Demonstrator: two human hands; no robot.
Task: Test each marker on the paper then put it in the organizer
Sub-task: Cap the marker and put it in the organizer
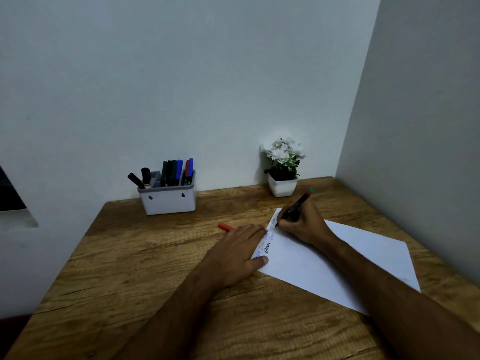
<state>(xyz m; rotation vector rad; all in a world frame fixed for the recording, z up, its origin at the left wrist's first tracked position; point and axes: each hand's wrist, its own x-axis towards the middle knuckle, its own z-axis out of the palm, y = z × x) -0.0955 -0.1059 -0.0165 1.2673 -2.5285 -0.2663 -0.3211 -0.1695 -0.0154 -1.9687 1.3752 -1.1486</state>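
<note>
Two hands on paper (337,258): right hand (301,226) pinching marker (296,205), tip touching sheet's far corner; left hand (233,253) spread flat, pressing sheet's left edge. Red cap (225,227) on bench (155,268) beside left fingers. Organizer (168,201) at wall, markers inside.

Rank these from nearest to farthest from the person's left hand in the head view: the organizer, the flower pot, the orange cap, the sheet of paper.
1. Sheet of paper: under the left hand, at its near-left edge.
2. Orange cap: on the table just beyond the fingers.
3. Organizer: back left, by the wall.
4. Flower pot: back right; too close to the organizer to call.
</note>
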